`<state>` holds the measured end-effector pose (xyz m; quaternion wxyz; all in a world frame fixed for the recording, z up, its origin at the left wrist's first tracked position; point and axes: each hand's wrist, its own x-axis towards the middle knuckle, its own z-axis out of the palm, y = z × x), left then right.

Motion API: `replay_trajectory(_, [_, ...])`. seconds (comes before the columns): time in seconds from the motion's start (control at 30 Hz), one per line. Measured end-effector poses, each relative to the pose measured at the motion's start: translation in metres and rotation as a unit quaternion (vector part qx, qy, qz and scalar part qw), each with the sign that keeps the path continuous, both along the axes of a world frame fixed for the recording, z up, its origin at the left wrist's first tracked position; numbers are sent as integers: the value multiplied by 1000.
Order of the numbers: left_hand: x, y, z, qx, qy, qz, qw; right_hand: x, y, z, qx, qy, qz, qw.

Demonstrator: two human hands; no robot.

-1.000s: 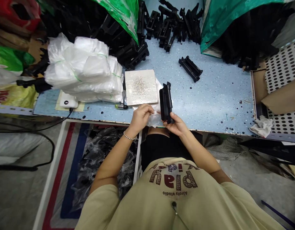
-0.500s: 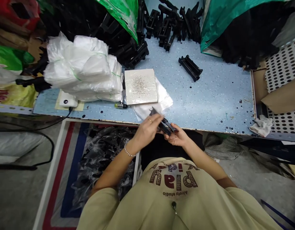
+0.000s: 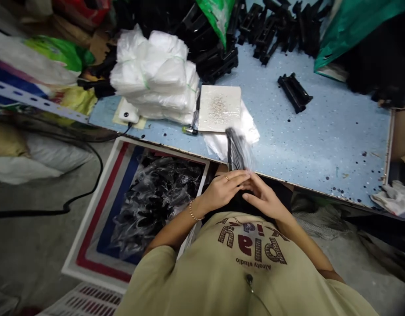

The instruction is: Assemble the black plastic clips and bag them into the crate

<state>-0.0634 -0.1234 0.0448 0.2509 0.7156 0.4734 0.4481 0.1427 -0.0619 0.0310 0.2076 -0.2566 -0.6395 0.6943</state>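
Observation:
A long black plastic part (image 3: 233, 149) points away from me over the table's front edge, with a clear plastic bag (image 3: 244, 153) blurred around it. At the near end of the bag, my left hand (image 3: 224, 191) is closed on the plastic, fingers pressed together. My right hand (image 3: 264, 197) meets it there, its fingertips pinching at the same end. What exactly lies under the fingers is partly hidden. Just beyond the part are flat white bags (image 3: 251, 127) under a square pale block (image 3: 220, 109) with a speckled top.
Bundled white bags (image 3: 152, 74) are stacked at left, near a white plug box (image 3: 128, 112). Another black part (image 3: 294, 92) lies on the blue table (image 3: 337, 140). More black parts (image 3: 271, 30) are piled behind. Below left, a crate (image 3: 100, 210) holds bagged black parts (image 3: 156, 193).
The black part, bare between my hands before, is now in a clear bag and points away from me. Both hands have moved to its near end. The view has shifted left and tilted.

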Motion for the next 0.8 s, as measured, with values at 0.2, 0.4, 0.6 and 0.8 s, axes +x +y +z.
replay_trajectory(0.2, [-81, -81, 41, -290, 7, 132, 948, 13, 20, 2, -60, -48, -60, 995])
replay_trajectory(0.4, [-191, -69, -88, -458, 109, 417, 777, 12, 32, -18, -90, -90, -151, 980])
replay_trajectory(0.6, [-222, -37, -163, -498, 77, 443, 741, 8, 28, -25, -103, -109, -152, 977])
replay_trajectory(0.8, [-178, -42, -166, -453, 7, 345, 822, 22, 80, -15, 43, -165, -156, 973])
